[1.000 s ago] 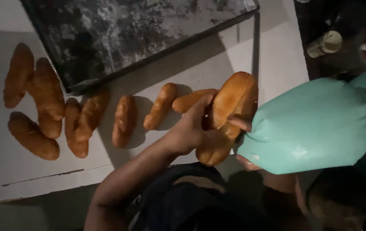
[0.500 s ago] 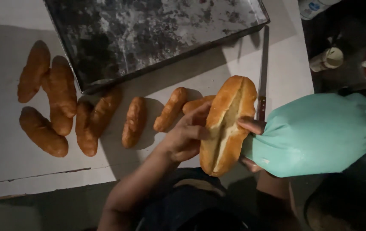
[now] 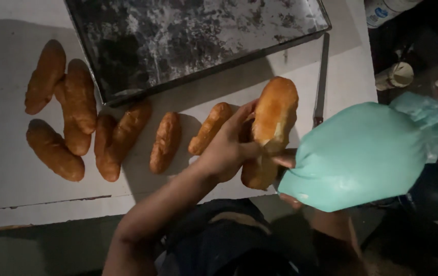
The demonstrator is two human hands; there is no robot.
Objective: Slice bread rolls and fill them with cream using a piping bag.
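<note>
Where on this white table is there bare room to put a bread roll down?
Bare white table lies left of the rolls, and a strip between the metal tray and the knife. It is crowded below the tray's left corner and around the left hand.

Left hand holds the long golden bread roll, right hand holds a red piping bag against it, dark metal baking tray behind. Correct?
Not quite: in the head view the piping bag is teal, not red. The left hand does hold the long golden bread roll, the right hand holds the bag against it, and the dark metal baking tray lies behind.
</note>
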